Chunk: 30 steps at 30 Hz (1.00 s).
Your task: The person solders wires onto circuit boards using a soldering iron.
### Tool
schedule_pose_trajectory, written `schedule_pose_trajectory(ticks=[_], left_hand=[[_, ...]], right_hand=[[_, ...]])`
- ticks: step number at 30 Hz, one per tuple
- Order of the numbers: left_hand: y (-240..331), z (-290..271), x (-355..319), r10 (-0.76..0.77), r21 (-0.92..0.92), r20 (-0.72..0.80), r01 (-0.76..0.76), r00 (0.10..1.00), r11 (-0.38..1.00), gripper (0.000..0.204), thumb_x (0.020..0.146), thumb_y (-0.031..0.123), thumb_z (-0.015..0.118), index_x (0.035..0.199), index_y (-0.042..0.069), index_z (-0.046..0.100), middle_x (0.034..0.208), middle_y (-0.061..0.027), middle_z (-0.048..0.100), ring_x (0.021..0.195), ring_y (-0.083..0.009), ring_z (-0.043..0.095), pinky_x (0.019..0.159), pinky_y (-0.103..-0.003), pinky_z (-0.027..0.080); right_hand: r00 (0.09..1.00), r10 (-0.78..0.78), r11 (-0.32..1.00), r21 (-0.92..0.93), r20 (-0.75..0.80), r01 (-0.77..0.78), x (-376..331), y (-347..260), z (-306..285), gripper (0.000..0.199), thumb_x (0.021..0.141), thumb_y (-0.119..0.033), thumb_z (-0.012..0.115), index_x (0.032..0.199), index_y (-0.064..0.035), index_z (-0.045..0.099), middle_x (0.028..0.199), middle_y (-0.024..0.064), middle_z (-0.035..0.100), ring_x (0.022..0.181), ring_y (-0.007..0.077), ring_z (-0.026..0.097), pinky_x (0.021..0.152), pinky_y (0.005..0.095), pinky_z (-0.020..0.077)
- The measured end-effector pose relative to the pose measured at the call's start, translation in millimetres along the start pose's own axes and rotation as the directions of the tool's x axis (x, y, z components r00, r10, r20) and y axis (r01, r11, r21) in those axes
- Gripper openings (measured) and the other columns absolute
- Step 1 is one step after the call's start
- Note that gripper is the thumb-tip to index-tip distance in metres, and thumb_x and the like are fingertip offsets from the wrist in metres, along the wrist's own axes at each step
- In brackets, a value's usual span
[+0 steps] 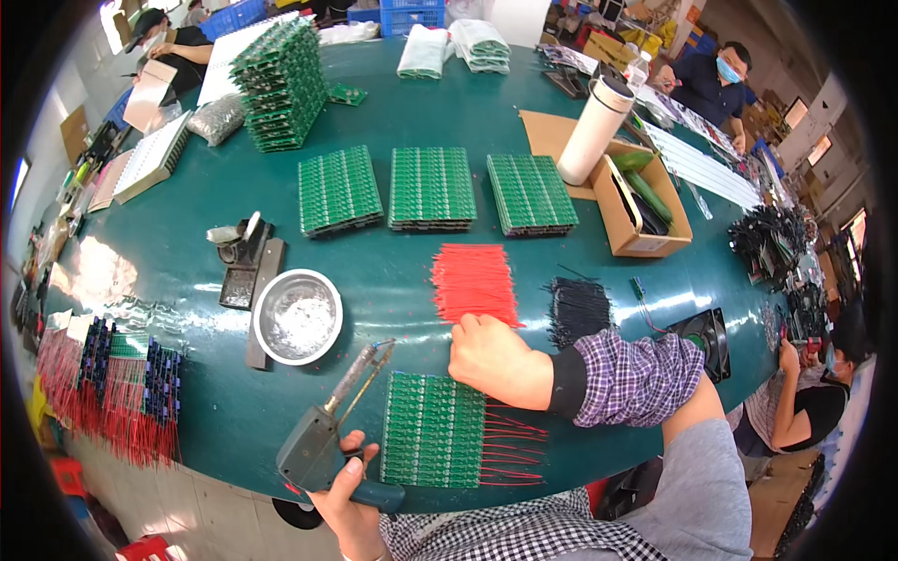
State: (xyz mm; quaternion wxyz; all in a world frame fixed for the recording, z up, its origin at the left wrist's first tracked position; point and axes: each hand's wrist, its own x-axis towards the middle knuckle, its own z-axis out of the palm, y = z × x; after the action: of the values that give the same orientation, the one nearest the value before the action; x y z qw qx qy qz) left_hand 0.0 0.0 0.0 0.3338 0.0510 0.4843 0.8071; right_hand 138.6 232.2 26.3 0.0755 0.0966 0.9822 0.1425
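Note:
My left hand (346, 500) is wrapped round the grip of a dark soldering gun (316, 447), whose long metal tip points up and away to the right. Beside it lies a green circuit board panel (432, 432) with rows of small parts. Several thin red wires stick out from the panel's right edge. My right hand (498, 360) is closed above the panel's far right corner, its fingertips at the near end of a pile of red wires (474, 280). Whatever is between those fingers is hidden. A smaller pile of black wires (578, 311) lies further right.
A white-rimmed bowl (299, 275) and a soldering stand (247, 262) are at left. Board stacks (432, 187) line the far side. At right are a cardboard box (645, 245), a pale flask (596, 126) and a black fan (713, 341). Wired boards (126, 374) sit far left.

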Motion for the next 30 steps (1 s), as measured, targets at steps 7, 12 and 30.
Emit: schedule_pose_trajectory(ticks=[7, 12, 30], left_hand=[[12.0, -6.2, -4.0, -0.05, 0.018, -0.107, 0.053, 0.993, 0.998, 0.056, 0.077, -0.002, 0.072, 0.131, -0.002, 0.057, 0.104, -0.0166, 0.068, 0.105, -0.0316, 0.068, 0.083, -0.045, 0.064], [18.8, -8.0, -0.9, -0.141, 0.029, -0.077, 0.144, 0.987, 0.989, 0.055, 0.076, -0.001, 0.072, 0.129, -0.005, 0.057, 0.104, -0.0192, 0.069, 0.103, -0.0324, 0.07, 0.08, -0.046, 0.065], [3.5, -40.7, -6.8, 0.016, 0.679, 0.278, -0.208, 0.961, 0.704, 0.044, 0.073, -0.013, 0.074, 0.116, -0.008, 0.066, 0.099, -0.017, 0.07, 0.066, -0.0139, 0.062, 0.049, -0.024, 0.046]], right_hand=[[1.0, 0.016, 1.0, -0.015, 0.015, -0.016, -2.1, -3.2, 6.0, 0.013, 0.074, -0.013, 0.068, 0.083, -0.0044, 0.068, 0.083, 0.005, 0.06, 0.085, 0.0209, 0.059, 0.066, 0.0331, 0.0466], [0.968, 0.119, 0.978, 0.196, -0.222, -0.075, -12.5, 8.3, -4.5, 0.016, 0.074, -0.012, 0.068, 0.088, -0.0061, 0.063, 0.088, 0.0054, 0.058, 0.084, 0.0233, 0.058, 0.068, 0.0348, 0.0466], [0.794, 0.467, 0.708, 0.703, -0.39, -0.071, -44.2, -46.3, 27.4, 0.025, 0.076, -0.002, 0.071, 0.101, 0.0007, 0.071, 0.097, 0.0083, 0.067, 0.083, 0.0234, 0.064, 0.07, 0.0334, 0.0555]])
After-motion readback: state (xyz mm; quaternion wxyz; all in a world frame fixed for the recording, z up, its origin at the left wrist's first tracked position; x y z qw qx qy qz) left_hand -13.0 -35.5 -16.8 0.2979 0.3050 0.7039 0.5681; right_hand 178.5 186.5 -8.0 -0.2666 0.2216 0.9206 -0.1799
